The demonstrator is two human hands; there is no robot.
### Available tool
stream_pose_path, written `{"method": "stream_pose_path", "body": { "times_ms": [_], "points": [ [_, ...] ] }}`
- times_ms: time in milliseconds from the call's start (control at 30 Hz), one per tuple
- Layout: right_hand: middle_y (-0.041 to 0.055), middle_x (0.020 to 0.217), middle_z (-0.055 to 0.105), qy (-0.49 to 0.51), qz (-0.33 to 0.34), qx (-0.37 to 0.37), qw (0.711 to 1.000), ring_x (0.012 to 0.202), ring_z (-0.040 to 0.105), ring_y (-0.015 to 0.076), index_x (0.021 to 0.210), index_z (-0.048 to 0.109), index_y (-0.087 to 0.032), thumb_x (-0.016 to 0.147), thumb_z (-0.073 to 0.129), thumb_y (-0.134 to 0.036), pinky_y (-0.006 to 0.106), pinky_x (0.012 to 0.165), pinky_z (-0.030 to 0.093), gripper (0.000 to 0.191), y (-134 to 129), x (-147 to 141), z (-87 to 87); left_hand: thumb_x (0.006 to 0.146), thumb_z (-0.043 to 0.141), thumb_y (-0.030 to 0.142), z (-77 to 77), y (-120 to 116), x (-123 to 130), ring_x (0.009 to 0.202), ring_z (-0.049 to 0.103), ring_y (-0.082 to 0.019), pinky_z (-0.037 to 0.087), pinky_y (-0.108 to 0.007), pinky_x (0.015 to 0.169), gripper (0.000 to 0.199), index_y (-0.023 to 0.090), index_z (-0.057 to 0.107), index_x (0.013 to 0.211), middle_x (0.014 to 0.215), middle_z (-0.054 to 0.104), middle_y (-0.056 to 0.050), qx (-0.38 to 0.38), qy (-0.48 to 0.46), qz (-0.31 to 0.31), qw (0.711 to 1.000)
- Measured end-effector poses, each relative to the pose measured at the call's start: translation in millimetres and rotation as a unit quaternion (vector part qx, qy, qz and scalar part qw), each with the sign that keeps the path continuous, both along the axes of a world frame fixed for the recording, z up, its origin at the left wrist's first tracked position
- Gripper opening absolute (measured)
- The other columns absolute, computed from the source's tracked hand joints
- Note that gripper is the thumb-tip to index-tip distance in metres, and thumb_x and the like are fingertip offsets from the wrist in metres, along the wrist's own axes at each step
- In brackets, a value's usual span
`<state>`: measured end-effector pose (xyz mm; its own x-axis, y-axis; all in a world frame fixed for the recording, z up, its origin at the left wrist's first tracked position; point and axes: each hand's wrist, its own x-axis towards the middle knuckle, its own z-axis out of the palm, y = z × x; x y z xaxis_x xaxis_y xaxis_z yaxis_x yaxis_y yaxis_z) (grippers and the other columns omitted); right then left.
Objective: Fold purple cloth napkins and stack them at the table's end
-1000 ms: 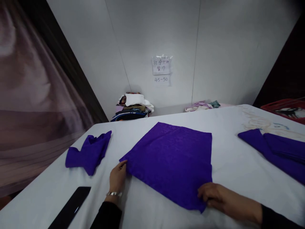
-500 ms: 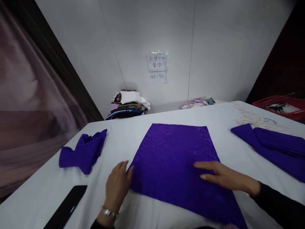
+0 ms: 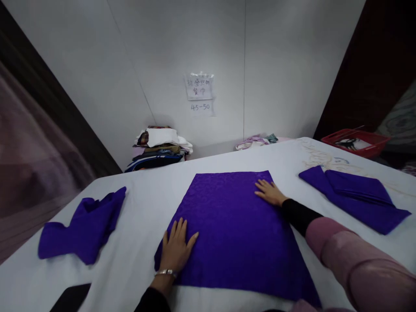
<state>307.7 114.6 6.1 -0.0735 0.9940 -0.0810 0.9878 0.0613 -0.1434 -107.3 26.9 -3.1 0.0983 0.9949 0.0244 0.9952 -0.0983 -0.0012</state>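
A purple patterned cloth napkin (image 3: 227, 229) lies spread flat on the white-covered table (image 3: 139, 225) in front of me. My left hand (image 3: 177, 247), with a bracelet at the wrist, rests on the napkin's near left part, palm down and fingers spread. Near its far right corner lies my right hand (image 3: 270, 192), also flat with the fingers apart. Neither hand grips anything. To the left sits a crumpled purple cloth (image 3: 86, 227). Folded purple cloths (image 3: 354, 195) lie on the right side of the table.
A black flat object (image 3: 72, 298) lies at the near left. Behind the table are a stack of folded clothes (image 3: 159, 149) and a smaller pile of cloth (image 3: 255, 141). A red basket (image 3: 370, 149) stands at the far right. Paper signs (image 3: 199, 93) hang on the wall.
My right hand has moved away from me to the napkin's far right corner. My left hand has shifted from the left edge onto the cloth and spread out. The view has turned slightly right.
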Motion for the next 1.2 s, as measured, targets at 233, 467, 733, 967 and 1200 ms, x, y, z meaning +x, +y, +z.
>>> {"method": "stream_pose_path", "body": {
  "times_ms": [233,467,733,967,1200],
  "points": [
    [0.0139,0.151,0.015,-0.021,-0.057,0.035,0.998,0.138,0.007,0.0277,0.143,0.026,-0.013,0.091,0.028,-0.054,0.051,0.108,0.010,0.066,23.6,10.5,13.7,0.085,0.031,0.050,3.4,2.4,-8.1,0.138,0.017,-0.027,0.018,-0.050,0.109,0.067,0.011,0.031,0.139,0.148,0.024,-0.010,-0.024,0.026,0.031,0.999],
    [0.0121,0.150,0.017,0.121,0.351,0.002,0.929,0.138,0.010,0.0258,0.143,0.025,-0.017,0.085,0.025,-0.068,0.047,0.110,0.004,0.077,18.0,-163.8,-1.9,0.084,0.027,0.053,-2.7,4.5,-9.6,0.138,0.016,-0.026,0.018,-0.050,0.109,0.070,0.010,0.030,0.139,0.148,0.024,-0.010,-0.022,0.009,0.031,0.999],
    [0.0067,0.150,0.022,0.053,0.130,-0.005,0.990,0.138,0.014,0.0237,0.141,0.031,-0.022,0.090,0.028,-0.059,0.045,0.109,0.009,0.063,75.4,-118.3,7.3,0.084,0.027,0.053,-4.1,2.9,-13.9,0.136,0.021,-0.028,0.020,-0.051,0.108,0.065,0.016,0.039,0.136,0.146,0.031,-0.010,-0.005,0.021,0.003,1.000],
    [0.0215,0.144,0.029,-0.014,-0.174,0.017,0.985,0.132,0.025,0.0357,0.134,0.038,-0.010,0.093,0.024,-0.046,0.062,0.098,0.023,0.057,43.3,47.5,10.4,0.083,0.030,0.054,-4.4,3.2,-10.2,0.137,0.019,-0.027,0.018,-0.050,0.109,0.071,0.009,0.033,0.138,0.147,0.027,-0.011,-0.003,0.002,0.022,1.000],
    [0.0146,0.143,0.034,0.081,-0.044,0.059,0.994,0.135,0.023,0.0263,0.134,0.042,-0.013,0.091,0.035,-0.043,0.043,0.109,0.022,0.053,-51.4,49.8,6.4,0.085,0.029,0.048,-2.7,7.7,-25.5,0.132,0.031,-0.024,0.026,-0.043,0.107,0.060,0.012,0.044,0.131,0.143,0.037,-0.010,0.010,-0.070,0.024,0.997]
  ]
}}
